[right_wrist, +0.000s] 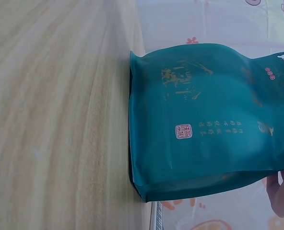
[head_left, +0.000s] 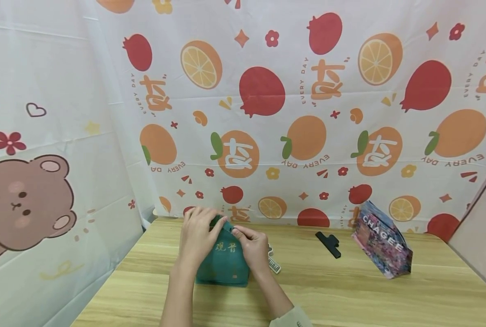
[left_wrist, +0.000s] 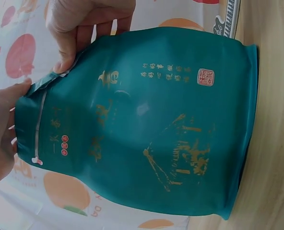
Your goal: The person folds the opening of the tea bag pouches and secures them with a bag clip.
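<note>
Left hand [head_left: 198, 232] and right hand [head_left: 254, 250] both pinch the mouth of the green bag [head_left: 222, 268], upright on the table [head_left: 308, 290]: probably light, soft, slick, best held by its top corners!

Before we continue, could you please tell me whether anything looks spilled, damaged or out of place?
Nothing stands out; no spill or tear shows. The soft, gold-lettered teal bag is bent at its top, but the left hand and right hand pinch it there, so that seems expected.
</note>
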Tool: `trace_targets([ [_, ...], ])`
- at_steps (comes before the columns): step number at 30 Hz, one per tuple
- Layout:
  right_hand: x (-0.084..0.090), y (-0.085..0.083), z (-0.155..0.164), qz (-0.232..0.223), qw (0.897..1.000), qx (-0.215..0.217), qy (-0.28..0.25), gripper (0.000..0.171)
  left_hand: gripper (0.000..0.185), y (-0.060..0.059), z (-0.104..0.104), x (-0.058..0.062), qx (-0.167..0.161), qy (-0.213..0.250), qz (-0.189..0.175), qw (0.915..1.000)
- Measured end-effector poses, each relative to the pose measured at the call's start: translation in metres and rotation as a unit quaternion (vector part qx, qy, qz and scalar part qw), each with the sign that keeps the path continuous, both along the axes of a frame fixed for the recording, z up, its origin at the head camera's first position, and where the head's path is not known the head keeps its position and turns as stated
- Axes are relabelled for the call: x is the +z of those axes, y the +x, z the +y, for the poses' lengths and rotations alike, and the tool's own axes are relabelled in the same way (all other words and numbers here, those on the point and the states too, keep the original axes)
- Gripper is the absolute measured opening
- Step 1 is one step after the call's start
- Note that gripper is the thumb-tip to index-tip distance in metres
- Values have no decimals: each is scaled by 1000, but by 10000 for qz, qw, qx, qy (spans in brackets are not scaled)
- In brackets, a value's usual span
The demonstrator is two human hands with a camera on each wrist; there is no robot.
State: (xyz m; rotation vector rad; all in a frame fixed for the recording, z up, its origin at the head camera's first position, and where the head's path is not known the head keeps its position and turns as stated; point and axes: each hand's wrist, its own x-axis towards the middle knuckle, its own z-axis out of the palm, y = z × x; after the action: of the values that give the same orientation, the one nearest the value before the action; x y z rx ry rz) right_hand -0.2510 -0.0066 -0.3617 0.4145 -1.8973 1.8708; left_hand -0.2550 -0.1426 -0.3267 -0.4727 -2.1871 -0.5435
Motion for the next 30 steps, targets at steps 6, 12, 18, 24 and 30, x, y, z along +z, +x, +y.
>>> trace_targets([
  [6,0,1,0,-56,9999,103,71,14,18,3,0,-5,-133,67,229,9996],
  [12,1,2,1,-169,9997,111,123,14,24,2,1,-7,-137,66,339,9993],
  [18,-7,-6,7,-341,9983,450,116,17,23,1,2,-6,-54,-28,279,9996],
  [24,-24,-25,22,-512,9886,1332,471,24,21,3,2,-5,44,-103,290,9995],
  [30,-29,-34,36,-565,9725,2008,1035,24,21,5,1,-4,107,-66,271,9996],
])
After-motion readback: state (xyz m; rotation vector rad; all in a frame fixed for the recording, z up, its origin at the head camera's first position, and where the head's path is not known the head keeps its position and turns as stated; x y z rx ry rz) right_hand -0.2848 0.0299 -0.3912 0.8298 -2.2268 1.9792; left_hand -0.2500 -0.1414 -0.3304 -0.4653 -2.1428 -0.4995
